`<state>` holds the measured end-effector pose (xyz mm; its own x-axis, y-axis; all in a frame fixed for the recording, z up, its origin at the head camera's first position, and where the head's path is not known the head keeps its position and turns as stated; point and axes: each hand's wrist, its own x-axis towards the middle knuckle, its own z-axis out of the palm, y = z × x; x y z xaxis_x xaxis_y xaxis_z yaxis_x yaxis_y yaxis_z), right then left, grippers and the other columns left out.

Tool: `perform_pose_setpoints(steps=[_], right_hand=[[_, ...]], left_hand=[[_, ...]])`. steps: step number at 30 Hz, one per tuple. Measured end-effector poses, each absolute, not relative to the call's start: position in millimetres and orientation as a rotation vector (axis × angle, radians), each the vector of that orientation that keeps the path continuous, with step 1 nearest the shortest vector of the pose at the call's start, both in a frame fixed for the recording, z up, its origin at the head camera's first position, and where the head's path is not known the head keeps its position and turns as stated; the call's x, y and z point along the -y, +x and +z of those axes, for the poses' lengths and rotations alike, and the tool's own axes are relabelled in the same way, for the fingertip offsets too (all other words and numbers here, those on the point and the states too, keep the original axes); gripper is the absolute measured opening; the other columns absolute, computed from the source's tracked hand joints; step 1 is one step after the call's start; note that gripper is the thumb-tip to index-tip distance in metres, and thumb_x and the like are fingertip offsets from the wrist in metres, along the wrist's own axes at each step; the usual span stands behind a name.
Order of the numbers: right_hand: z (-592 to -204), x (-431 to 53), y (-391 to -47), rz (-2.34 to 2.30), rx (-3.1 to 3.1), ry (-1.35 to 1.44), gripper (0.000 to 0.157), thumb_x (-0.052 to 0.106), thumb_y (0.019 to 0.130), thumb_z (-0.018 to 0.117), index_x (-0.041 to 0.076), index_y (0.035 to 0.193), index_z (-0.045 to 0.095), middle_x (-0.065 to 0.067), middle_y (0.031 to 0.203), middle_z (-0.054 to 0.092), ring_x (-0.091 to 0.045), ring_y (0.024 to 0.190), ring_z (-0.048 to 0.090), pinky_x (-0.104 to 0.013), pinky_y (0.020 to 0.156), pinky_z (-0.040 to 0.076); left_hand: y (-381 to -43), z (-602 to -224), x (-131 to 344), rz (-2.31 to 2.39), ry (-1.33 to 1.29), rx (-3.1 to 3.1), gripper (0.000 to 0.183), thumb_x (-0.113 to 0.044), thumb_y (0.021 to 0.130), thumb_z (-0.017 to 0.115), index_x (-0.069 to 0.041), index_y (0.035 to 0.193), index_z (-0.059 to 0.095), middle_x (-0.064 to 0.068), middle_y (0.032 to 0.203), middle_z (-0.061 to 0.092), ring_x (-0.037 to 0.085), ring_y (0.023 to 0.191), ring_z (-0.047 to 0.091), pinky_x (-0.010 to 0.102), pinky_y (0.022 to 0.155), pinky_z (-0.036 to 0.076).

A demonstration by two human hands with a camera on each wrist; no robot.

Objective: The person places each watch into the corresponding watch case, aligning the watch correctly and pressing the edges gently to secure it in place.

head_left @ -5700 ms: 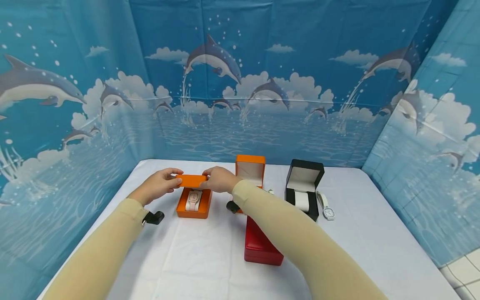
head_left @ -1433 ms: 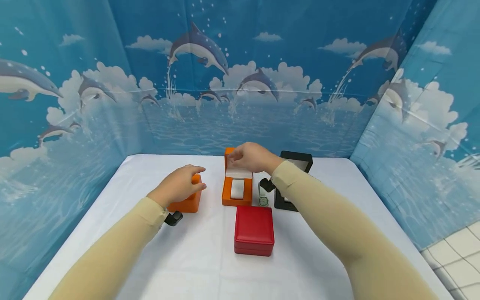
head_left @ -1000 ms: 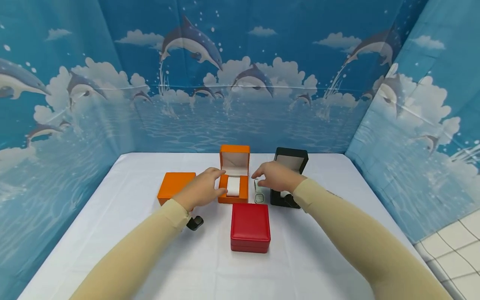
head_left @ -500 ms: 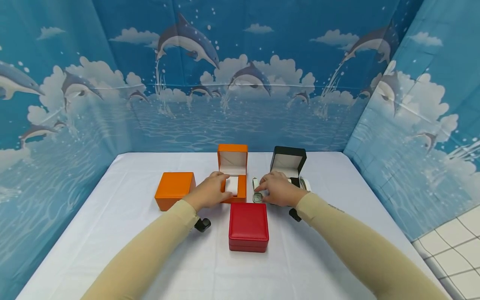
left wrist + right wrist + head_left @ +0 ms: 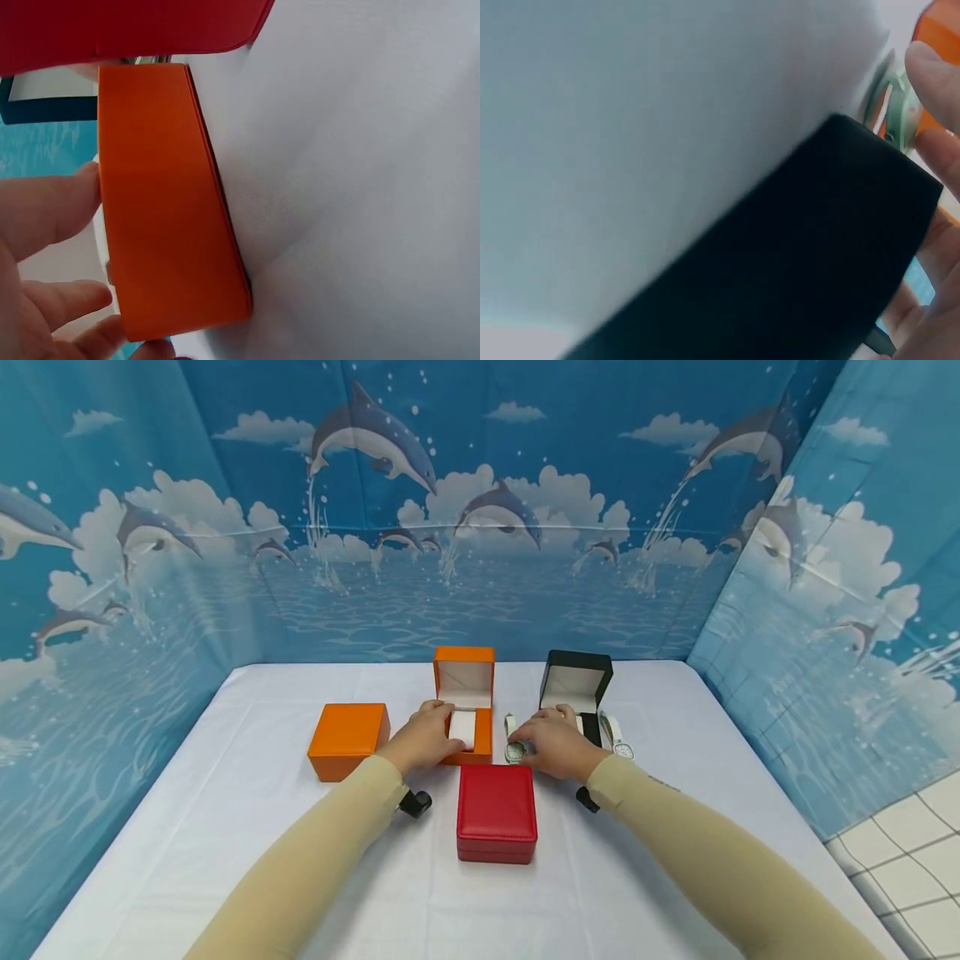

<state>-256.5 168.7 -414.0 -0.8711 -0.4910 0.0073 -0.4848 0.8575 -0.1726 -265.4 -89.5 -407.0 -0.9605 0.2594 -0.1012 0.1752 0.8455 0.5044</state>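
My left hand (image 5: 426,739) rests at the left side of the open orange watch box (image 5: 483,733), which holds a white cushion (image 5: 463,728). In the left wrist view its thumb and spread fingertips lie along the rim of the box's orange wall (image 5: 161,202), well apart. My right hand (image 5: 557,746) is at a wristwatch (image 5: 514,752) with a pale green strap, lying between that box and the open black watch box (image 5: 577,683). In the right wrist view thumb and index finger pinch the watch (image 5: 900,112) from both sides; the black wall (image 5: 780,247) hides part of the view.
A closed red box (image 5: 497,810) stands in front of the open orange one. A closed orange box (image 5: 347,739) sits to the left. Another white-strapped watch (image 5: 622,749) lies right of the black box. Dolphin-print curtains (image 5: 480,593) rise behind the white-covered table.
The left orange box's lid has been shut over its pink-faced watch. My left hand has moved right to the open orange box; my right hand has come down to the green watch.
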Motion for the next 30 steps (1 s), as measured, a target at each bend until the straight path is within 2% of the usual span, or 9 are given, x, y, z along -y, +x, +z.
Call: perform_pose_setpoints(steps=[9, 23, 30], right_hand=[[-425.9, -163.4, -259.0, -0.309, -3.026, -0.708, 0.034, 0.029, 0.090, 0.085, 0.025, 0.123, 0.078, 0.004, 0.116, 0.077, -0.034, 0.135, 0.051, -0.070, 0.122, 0.011], [-426.7, -159.3, -260.1, -0.349, -3.009, -0.689, 0.035, 0.029, 0.088, 0.087, 0.022, 0.121, 0.077, 0.002, 0.113, 0.076, -0.030, 0.123, 0.056, -0.069, 0.120, 0.015], [-425.0, -158.2, -258.6, -0.399, -3.005, -0.715, 0.037, 0.026, 0.086, 0.089, 0.020, 0.120, 0.075, 0.000, 0.121, 0.077, -0.025, 0.112, 0.060, -0.068, 0.118, 0.019]], left_hand=[[-270.8, -412.3, 87.9, 0.779, 0.293, -2.851, 0.080, -0.035, 0.095, 0.078, -0.009, 0.161, 0.042, 0.018, 0.164, 0.033, 0.037, 0.141, 0.048, 0.050, 0.119, 0.046], [-272.7, -410.9, 87.1, 0.764, 0.278, -2.856, 0.075, -0.034, 0.094, 0.081, -0.012, 0.157, 0.048, 0.017, 0.160, 0.035, 0.035, 0.135, 0.051, 0.050, 0.116, 0.049], [-272.4, -408.3, 87.0, 0.755, 0.313, -2.852, 0.076, -0.033, 0.094, 0.081, -0.014, 0.159, 0.047, 0.018, 0.158, 0.036, 0.036, 0.132, 0.050, 0.048, 0.112, 0.053]])
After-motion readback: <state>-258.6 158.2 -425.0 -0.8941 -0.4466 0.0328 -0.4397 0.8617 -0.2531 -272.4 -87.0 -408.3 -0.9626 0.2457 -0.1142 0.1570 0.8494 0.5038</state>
